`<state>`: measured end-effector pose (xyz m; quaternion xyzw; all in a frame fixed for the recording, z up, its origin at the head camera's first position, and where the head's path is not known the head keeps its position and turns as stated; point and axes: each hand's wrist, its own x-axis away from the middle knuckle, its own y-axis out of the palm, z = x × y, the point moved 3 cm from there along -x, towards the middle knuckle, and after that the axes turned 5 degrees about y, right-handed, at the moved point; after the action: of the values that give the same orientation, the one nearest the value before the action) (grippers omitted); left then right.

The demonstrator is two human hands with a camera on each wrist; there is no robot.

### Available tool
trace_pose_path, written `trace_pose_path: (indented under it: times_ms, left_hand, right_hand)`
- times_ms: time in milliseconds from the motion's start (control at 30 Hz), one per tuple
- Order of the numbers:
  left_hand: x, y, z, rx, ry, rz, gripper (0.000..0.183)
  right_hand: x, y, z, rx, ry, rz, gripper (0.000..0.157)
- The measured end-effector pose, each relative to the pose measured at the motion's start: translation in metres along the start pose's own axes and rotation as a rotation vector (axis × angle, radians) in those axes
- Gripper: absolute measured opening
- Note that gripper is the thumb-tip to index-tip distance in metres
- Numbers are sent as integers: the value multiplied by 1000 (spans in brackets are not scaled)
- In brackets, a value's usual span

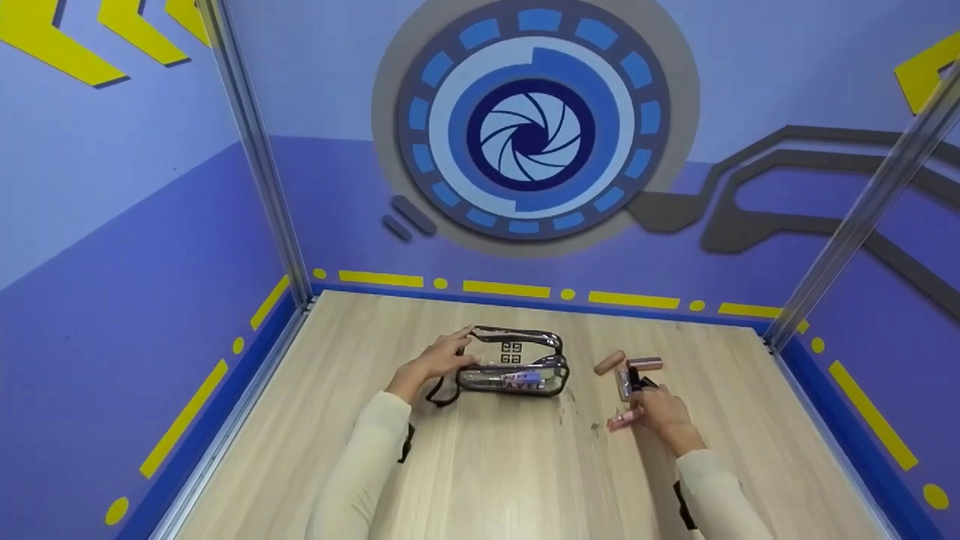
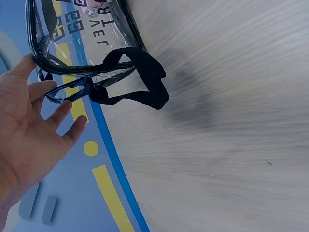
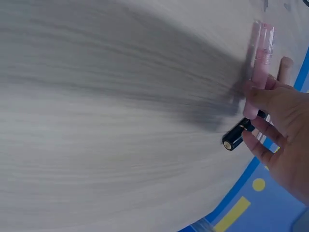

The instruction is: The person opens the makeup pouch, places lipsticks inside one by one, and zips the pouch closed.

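A clear pouch with black trim [image 1: 511,337] lies on the table, with small items inside, one of them purple-blue [image 1: 523,377]. My left hand [image 1: 439,358] holds its left end, the thumb and a finger at the black edging, other fingers spread in the left wrist view. The black wrist strap [image 2: 153,79] loops out beside it. My right hand [image 1: 664,412] pinches a pink lip gloss tube [image 3: 261,70] with a clear upper part between thumb and fingers. A black tube [image 3: 235,136] lies under the right hand's other fingers.
Beyond the right hand lie a brown tube [image 1: 609,363], a pinkish-brown tube [image 1: 646,363] and another slim tube [image 1: 622,381]. The wooden table [image 1: 480,465] is bounded by a blue back wall [image 1: 337,210] and metal posts [image 1: 259,150] at its far corners.
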<state>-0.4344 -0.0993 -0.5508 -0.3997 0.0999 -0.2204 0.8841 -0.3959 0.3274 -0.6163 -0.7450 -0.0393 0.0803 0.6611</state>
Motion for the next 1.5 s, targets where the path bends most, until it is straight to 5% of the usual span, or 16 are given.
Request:
trace_pose_path:
  times_ms: [300,633,933,1067,1233,1500]
  left_hand:
    - [4,-13,-4,17,-7,31,69]
    - [5,-18,-6,44,-1,29,68]
    - [9,-12,-8,15,7,32,65]
    - [6,-6,-6,-14,24,13,63]
    - [1,-5,-6,-21,35,12,66]
    - [1,-3,-5,-13,46,8,71]
  right_hand:
    - [-27,-43,-9,-253,7,133,8]
    - [-59,-100,-56,-399,-37,301,22]
    - [-74,-101,-116,-496,-170,340,23]
    - [-78,-99,-140,-459,-338,420,16]
    - [-83,-95,-169,-349,-512,325,11]
    - [-84,-83,-193,-271,-415,138,14]
